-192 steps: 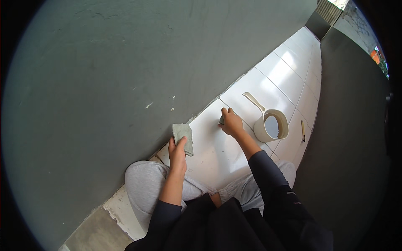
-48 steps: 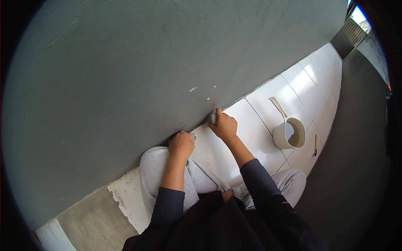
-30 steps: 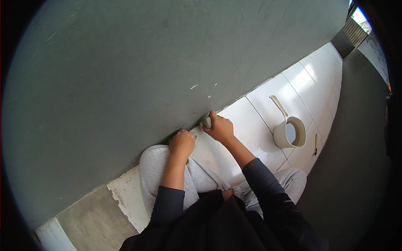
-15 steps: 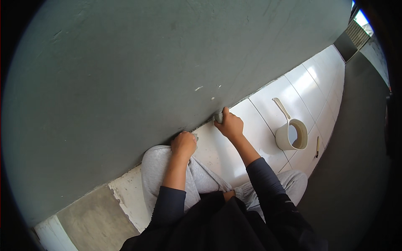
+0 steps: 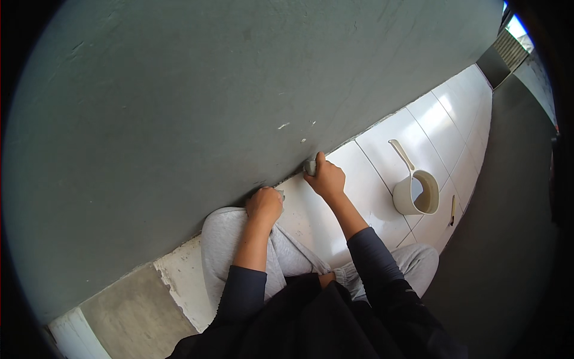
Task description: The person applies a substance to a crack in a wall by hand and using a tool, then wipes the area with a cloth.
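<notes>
My right hand (image 5: 327,179) is closed around a small grey-green rounded lump (image 5: 310,167), pressed where the grey wall (image 5: 179,119) meets the white tiled floor (image 5: 335,209). What the lump is made of I cannot make out. Lower and to the left, my left hand (image 5: 264,204) is curled closed against the foot of the wall, just above my bent knee. A bit of thin grey material (image 5: 281,195) pokes out beside its fingers; its kind does not show. Small pale chips mark the wall above my right hand.
A cream dipper (image 5: 406,197) with a long handle stands on the tiles to the right, liquid inside it. Beyond it lies a slim yellowish cutter knife (image 5: 452,210). Another dark wall (image 5: 514,197) bounds the right side. At lower left is a bare cement patch (image 5: 137,299) with a broken edge.
My right hand has shifted slightly left along the wall's foot with the grey lump. My left hand has edged a little up and to the right.
</notes>
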### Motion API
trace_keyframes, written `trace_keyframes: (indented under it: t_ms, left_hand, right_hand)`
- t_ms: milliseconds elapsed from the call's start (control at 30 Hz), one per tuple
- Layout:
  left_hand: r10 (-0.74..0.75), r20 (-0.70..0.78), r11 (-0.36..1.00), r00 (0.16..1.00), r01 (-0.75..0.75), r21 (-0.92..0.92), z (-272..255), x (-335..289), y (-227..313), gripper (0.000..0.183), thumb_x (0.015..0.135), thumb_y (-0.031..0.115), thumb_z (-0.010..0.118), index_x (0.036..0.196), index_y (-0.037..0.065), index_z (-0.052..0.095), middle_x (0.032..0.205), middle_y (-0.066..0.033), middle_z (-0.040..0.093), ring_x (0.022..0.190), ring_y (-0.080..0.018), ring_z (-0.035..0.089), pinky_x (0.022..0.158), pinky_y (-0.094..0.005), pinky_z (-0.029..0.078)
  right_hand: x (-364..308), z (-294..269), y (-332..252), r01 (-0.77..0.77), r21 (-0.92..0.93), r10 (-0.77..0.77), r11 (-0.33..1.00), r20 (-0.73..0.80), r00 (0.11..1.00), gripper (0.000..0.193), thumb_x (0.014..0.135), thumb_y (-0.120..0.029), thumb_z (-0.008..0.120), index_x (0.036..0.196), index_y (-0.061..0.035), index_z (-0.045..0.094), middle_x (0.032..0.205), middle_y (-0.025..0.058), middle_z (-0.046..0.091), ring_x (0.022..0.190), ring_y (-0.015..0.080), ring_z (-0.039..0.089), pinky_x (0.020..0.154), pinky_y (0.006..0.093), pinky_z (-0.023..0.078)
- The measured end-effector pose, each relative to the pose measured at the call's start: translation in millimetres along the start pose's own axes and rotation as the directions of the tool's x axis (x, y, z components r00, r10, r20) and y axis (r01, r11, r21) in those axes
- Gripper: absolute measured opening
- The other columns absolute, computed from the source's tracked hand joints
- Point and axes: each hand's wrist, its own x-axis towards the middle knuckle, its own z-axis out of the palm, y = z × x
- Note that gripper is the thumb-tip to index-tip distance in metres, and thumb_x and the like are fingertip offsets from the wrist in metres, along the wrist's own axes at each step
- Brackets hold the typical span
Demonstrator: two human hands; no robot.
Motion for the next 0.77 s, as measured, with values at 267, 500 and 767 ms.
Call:
trace_keyframes:
  t_ms: [267,500,767]
  left_hand:
    - [-0.051,0.031,0.999,0.998,0.051,-0.016,-4,-2,-2,0.017,0.072,0.007,0.057,0.077,0.015,0.071,0.101,-0.0122,0.063,0.095,-0.0299,0.059,0.081,-0.0376,0.048]
    - [-0.02,-0.006,1.0,1.0,0.02,0.007,0,0,5,0.018,0.073,0.007,0.057,0.079,0.016,0.072,0.102,-0.0124,0.062,0.095,-0.0304,0.059,0.082,-0.0375,0.048]
    - [-0.066,0.008,0.998,0.998,0.066,-0.004,2,4,-5,0.013,0.069,0.014,0.064,0.079,0.017,0.072,0.105,-0.0109,0.063,0.095,-0.0291,0.061,0.082,-0.0366,0.048]
  right_hand:
    - [-17,13,-23,0.148,0.021,-0.149,0.989,0.028,0.988,0.045,0.064,-0.03,0.071,0.092,-0.0073,0.044,0.065,0.0123,0.062,0.057,0.0297,0.062,0.049,0.0391,0.049]
    - [-5,8,-9,0.057,0.007,-0.057,0.998,-0.059,0.997,0.042,0.063,-0.028,0.07,0.09,-0.0076,0.044,0.062,0.0112,0.061,0.055,0.0297,0.061,0.048,0.0392,0.048]
    - [3,0,-3,0.036,0.039,-0.04,0.999,0.106,0.994,0.048,0.066,-0.032,0.071,0.098,-0.0081,0.044,0.066,0.0088,0.064,0.058,0.028,0.064,0.052,0.0407,0.051]
